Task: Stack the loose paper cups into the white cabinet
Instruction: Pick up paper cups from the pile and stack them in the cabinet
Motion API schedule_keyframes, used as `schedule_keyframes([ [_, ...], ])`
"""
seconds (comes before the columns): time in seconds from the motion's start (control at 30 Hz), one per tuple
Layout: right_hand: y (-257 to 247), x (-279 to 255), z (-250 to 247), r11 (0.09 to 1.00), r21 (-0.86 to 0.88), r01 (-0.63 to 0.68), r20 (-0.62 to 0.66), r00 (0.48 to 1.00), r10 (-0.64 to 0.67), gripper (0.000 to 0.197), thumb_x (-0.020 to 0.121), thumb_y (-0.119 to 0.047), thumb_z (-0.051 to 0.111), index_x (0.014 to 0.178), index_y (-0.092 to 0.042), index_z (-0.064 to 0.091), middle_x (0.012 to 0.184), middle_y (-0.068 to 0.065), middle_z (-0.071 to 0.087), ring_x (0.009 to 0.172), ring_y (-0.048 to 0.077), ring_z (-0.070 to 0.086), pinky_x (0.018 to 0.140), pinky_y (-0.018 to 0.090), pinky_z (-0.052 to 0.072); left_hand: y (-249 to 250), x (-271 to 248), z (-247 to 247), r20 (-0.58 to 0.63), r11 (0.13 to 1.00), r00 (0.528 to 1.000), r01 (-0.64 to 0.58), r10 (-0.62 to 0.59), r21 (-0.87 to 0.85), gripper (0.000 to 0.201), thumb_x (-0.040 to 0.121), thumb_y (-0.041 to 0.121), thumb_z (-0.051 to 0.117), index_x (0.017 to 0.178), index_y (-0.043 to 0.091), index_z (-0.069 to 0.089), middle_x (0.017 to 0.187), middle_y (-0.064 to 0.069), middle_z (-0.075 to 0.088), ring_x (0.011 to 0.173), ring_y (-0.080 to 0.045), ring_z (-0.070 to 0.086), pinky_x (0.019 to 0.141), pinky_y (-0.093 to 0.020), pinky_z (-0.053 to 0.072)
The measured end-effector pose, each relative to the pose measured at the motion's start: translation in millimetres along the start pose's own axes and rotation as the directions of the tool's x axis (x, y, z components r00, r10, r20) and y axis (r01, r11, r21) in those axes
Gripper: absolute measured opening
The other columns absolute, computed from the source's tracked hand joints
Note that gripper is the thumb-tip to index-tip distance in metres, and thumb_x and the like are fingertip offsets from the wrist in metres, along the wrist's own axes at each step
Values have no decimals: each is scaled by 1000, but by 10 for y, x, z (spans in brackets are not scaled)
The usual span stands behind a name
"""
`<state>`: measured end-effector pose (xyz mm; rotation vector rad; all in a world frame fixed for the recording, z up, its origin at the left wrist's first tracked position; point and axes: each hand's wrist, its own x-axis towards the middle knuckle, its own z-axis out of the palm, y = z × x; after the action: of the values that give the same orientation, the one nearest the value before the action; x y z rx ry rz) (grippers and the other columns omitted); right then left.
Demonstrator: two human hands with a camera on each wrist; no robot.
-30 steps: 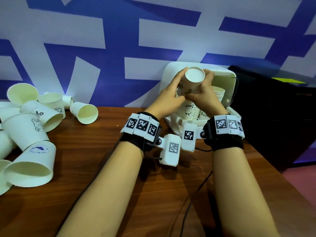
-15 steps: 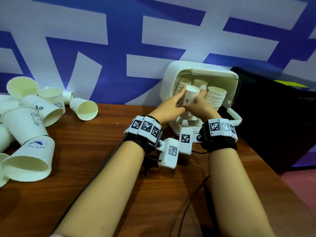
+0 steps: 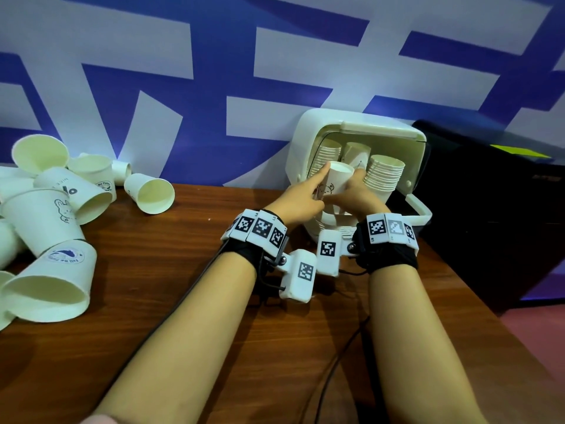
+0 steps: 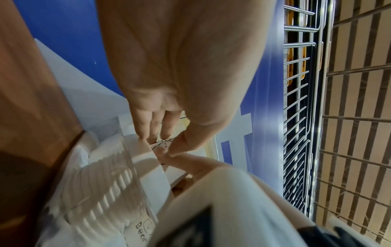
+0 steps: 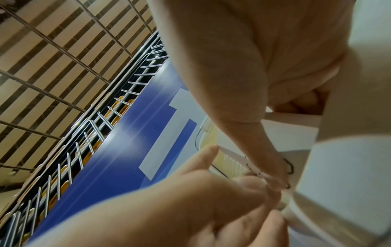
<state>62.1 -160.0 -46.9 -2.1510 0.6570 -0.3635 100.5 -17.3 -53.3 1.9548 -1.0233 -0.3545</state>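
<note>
While both hands meet at the mouth of the white cabinet (image 3: 308, 142), the left hand (image 3: 301, 201) and right hand (image 3: 356, 195) curl their fingers (image 3: 318, 179) round one upturned paper cup (image 3: 337, 182), beside the stacks inside; loose cups (image 3: 61, 215) litter the bench (image 3: 183, 270).

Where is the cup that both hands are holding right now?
In the head view the cup is right of centre, upside down between the left hand and right hand, at the white cabinet's opening.
</note>
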Motion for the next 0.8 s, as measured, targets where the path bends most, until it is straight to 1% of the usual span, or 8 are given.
schedule_keyframes([
  [0.17, -66, 9, -15, 990, 134, 38, -63, 998, -30, 96, 76, -17, 80, 140, -8, 9, 135, 21, 45, 121, 35, 52, 102, 47, 46, -40, 23, -70, -52, 995, 997, -65, 61, -72, 77, 95, 2, 48, 151, 41, 12, 156, -6, 29, 138, -21, 38, 93, -18, 41],
  [0.23, -121, -7, -46, 986, 149, 75, -132, 990, -56, 96, 73, -19, 83, 139, -12, 12, 140, 21, 37, 127, 36, 44, 107, 47, 41, -49, 22, -148, -67, 994, 995, -76, 70, -81, 72, 95, 0, 46, 151, 37, 20, 155, -7, 31, 132, -18, 44, 88, -14, 43],
  [0.37, -298, -109, -84, 975, 84, 204, -361, 919, -161, 78, 77, -21, 79, 133, -13, 27, 142, 14, 32, 131, 30, 30, 109, 41, 30, -62, -6, -353, -174, 988, 980, -113, 94, -101, 55, 93, -1, 47, 139, 30, 46, 139, -5, 52, 124, -14, 50, 94, -20, 45],
  [0.47, -421, -142, 2, 936, 121, 331, -456, 856, -244, 65, 77, -20, 77, 126, -13, 35, 131, 10, 39, 126, 28, 36, 108, 43, 31, -88, -60, -526, -200, 986, 975, -119, 94, -116, 44, 93, 1, 48, 126, 29, 59, 127, 2, 62, 119, -12, 56, 92, -26, 49],
  [0.53, -470, -131, 114, 904, 187, 384, -447, 853, -270, 57, 77, -18, 75, 120, -13, 38, 121, 6, 43, 115, 24, 45, 106, 44, 35, -112, -110, -653, -211, 985, 976, -94, 62, -144, 41, 93, 1, 47, 122, 25, 61, 122, 1, 64, 113, -13, 60, 80, -19, 49],
  [0.63, -542, -114, 308, 847, 331, 415, -377, 881, -285, 43, 79, -14, 72, 110, -18, 42, 113, 8, 50, 104, 20, 52, 100, 41, 45, -166, -168, -837, -269, 986, 963, -32, -13, -163, 35, 94, 1, 45, 118, 19, 63, 117, -1, 66, 103, -14, 65, 74, -16, 47],
  [0.73, -606, -76, 563, 830, 393, 396, -270, 912, -308, 32, 85, -8, 69, 106, -15, 45, 100, 3, 50, 94, 13, 51, 87, 25, 47, -254, -236, -1019, -315, 979, 940, 70, -130, -194, 29, 96, 6, 43, 110, 20, 64, 112, 0, 68, 101, -17, 66, 80, -27, 50],
  [0.8, -688, -56, 753, 820, 428, 381, -205, 924, -323, 29, 85, -7, 69, 105, -13, 48, 97, 3, 52, 90, 12, 52, 82, 21, 45, -332, -301, -1147, -371, 968, 905, 138, -209, -210, 25, 96, 10, 44, 100, 22, 66, 111, 0, 69, 100, -17, 66, 83, -31, 50],
])
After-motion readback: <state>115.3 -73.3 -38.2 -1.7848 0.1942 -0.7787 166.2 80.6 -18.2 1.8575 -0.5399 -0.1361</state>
